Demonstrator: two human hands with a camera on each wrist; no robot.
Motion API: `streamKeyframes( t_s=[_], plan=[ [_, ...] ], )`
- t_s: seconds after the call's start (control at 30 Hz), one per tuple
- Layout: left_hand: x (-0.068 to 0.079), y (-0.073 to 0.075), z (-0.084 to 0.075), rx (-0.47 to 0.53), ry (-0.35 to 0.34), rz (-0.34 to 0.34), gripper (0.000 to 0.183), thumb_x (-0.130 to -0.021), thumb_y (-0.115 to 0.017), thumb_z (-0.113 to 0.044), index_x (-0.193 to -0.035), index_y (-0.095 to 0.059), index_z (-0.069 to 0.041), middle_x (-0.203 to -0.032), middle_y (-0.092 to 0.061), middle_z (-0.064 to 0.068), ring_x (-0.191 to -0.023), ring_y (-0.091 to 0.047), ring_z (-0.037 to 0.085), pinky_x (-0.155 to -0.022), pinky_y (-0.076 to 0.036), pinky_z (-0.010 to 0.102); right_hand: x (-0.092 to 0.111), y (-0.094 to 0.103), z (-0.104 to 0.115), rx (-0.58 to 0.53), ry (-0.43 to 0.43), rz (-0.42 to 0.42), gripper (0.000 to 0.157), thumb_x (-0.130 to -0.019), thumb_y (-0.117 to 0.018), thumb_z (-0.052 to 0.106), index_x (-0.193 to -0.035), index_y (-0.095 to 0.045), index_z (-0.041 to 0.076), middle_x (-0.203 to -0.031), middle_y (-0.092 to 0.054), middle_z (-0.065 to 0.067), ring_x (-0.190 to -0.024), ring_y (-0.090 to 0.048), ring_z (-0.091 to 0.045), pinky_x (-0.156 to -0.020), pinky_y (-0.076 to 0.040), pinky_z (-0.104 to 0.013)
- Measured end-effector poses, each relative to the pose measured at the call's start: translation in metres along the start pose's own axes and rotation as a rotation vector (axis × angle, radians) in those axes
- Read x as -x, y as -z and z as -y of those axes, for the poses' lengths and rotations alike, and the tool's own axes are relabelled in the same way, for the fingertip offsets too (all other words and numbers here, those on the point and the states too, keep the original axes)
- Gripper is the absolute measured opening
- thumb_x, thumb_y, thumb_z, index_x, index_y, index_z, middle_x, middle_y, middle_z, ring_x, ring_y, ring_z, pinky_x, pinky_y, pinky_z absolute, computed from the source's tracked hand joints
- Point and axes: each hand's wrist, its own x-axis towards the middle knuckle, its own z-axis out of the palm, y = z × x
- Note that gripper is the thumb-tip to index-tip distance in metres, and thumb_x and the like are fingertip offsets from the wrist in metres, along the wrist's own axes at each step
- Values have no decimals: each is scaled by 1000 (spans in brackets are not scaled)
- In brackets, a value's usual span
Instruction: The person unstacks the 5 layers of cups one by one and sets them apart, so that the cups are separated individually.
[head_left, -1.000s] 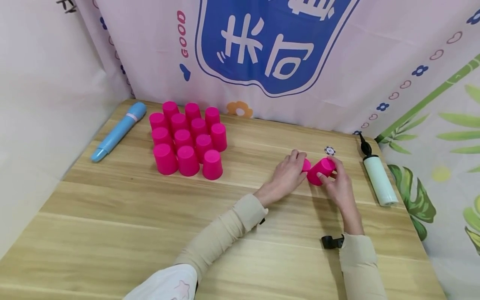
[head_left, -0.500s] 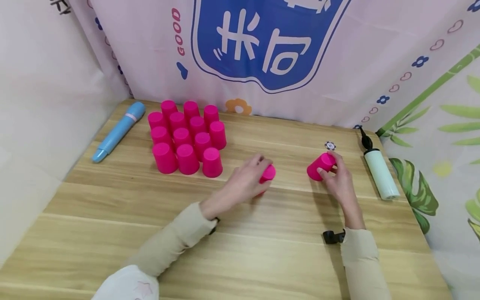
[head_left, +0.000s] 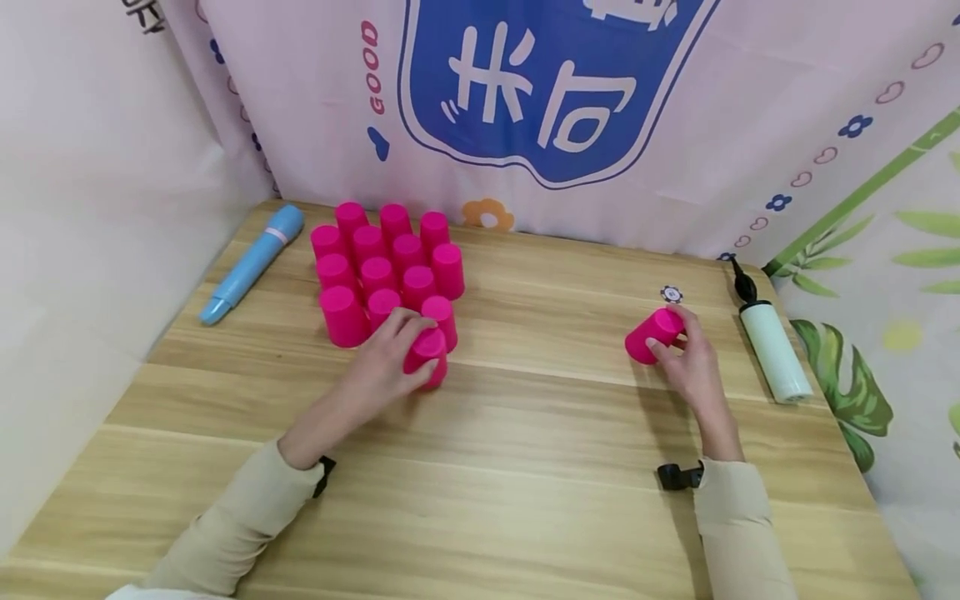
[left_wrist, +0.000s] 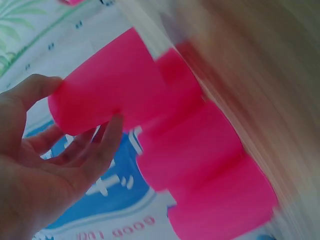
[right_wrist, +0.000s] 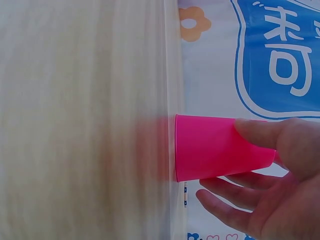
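My left hand (head_left: pixel 371 371) grips an upside-down bright pink cup (head_left: pixel 426 360) by its sides, just in front of the front right corner of a block of matching upside-down cups (head_left: pixel 345 321). The left wrist view has thumb and fingers round this held cup (left_wrist: pixel 105 85), its open end overlapping a row of standing cups (left_wrist: pixel 195 150). Over at the right, my right hand (head_left: pixel 693 362) holds another pink cup (head_left: pixel 648 337) between thumb and fingers. Seen from the right wrist, that cup (right_wrist: pixel 210 150) has its open rim down, right at the tabletop.
A light blue wand-shaped thing (head_left: pixel 251 267) lies left of the cups. On the right lies a mint-green hand pump (head_left: pixel 776 350) with a black nozzle. A small round chip (head_left: pixel 671 294) sits behind the right hand. A printed curtain (head_left: pixel 555 200) hangs along the table's back edge.
My left hand has carried a cup leftward from beside the right hand's cup to the front of the cup block. The right hand has stayed in place, holding its cup.
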Motion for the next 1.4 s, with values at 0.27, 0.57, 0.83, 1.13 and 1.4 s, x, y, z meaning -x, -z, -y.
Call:
streamKeyframes(
  t_s=[0.27,0.57,0.83,1.13,1.4],
  plan=[
    [7,7,12,-5,69,46,52,-77,-80,-10,-122,-55,0,-114,-47,13,-101,-51,27,-80,-56,40,4,1,-6,1,-10,-4,64,-92,-62,5,-148,-30,7,-133,-46,-29,-118,-49,-46,-95,-44,-58],
    [10,-3,18,18,95,37,51,-78,-79,-8,-123,-54,-1,-116,-47,13,-102,-51,27,-83,-54,42,-4,2,-3,16,-4,-15,64,-91,-64,5,-147,-31,7,-132,-47,-29,-114,-51,-46,-92,-47,-57],
    [6,-5,23,20,122,57,48,-82,-75,-9,-123,-51,-1,-116,-45,14,-100,-50,26,-80,-55,40,0,-37,68,-157,228,35,62,-84,-71,1,-139,-41,2,-125,-54,-26,-106,-60,-42,-82,-54,-49],
    [0,-8,28,30,124,42,46,-82,-75,-9,-121,-51,-1,-115,-45,13,-93,-53,26,-77,-55,38,2,-106,134,-78,394,180,57,-85,-74,14,-136,-48,8,-119,-61,-14,-101,-62,-27,-78,-56,-41],
    [0,-16,28,24,132,19,46,-82,-75,-10,-121,-53,-1,-114,-46,14,-88,-55,26,-74,-56,39,5,-139,134,2,415,213,59,-83,-77,16,-135,-50,9,-122,-62,-12,-106,-63,-26,-82,-54,-43]
  ],
)
